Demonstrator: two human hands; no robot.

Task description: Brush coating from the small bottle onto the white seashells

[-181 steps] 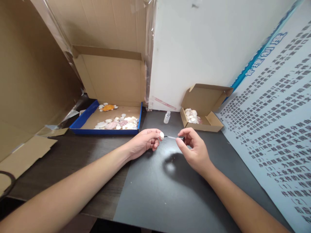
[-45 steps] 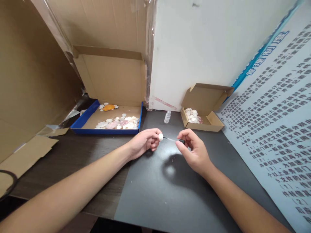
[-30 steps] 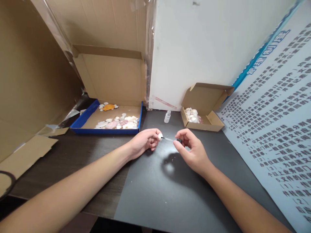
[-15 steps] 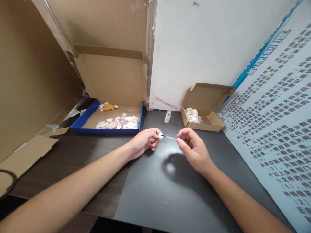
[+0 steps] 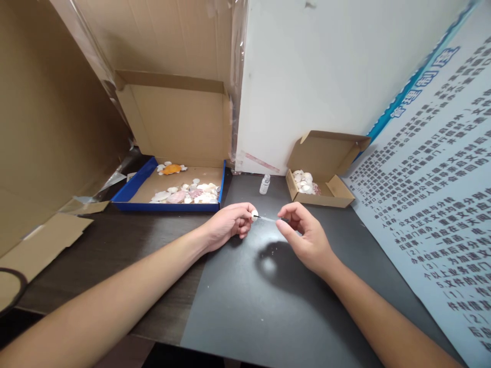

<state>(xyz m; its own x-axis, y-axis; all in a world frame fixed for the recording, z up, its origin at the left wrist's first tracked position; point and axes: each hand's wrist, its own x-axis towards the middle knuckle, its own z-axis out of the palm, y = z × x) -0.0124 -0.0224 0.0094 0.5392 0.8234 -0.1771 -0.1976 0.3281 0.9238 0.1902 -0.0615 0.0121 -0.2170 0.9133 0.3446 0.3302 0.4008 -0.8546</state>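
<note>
Pinched in the fingertips of my left hand point(image 5: 232, 225) is a small white seashell point(image 5: 254, 214). My right hand point(image 5: 303, 232) is closed on the dark cap end of a thin applicator brush point(image 5: 266, 219), which has a clear stem and a black tip. That tip touches the shell, or nearly so; I cannot tell which. Beyond the hands a small clear bottle point(image 5: 264, 185) with a white label stands upright, with no cap seen on it. Both hands hover over the dark grey mat point(image 5: 238, 301).
At the back left a blue-edged cardboard box point(image 5: 164, 207) stands open with several shells and an orange shell piece point(image 5: 172, 169) inside. A smaller open cardboard box point(image 5: 333, 197) at the back right holds white shells. A printed board point(image 5: 433, 179) borders the right side.
My right hand has shifted slightly left with the brush, so its tip sits farther over the shell. The shell has turned a little; my left hand has barely moved.
</note>
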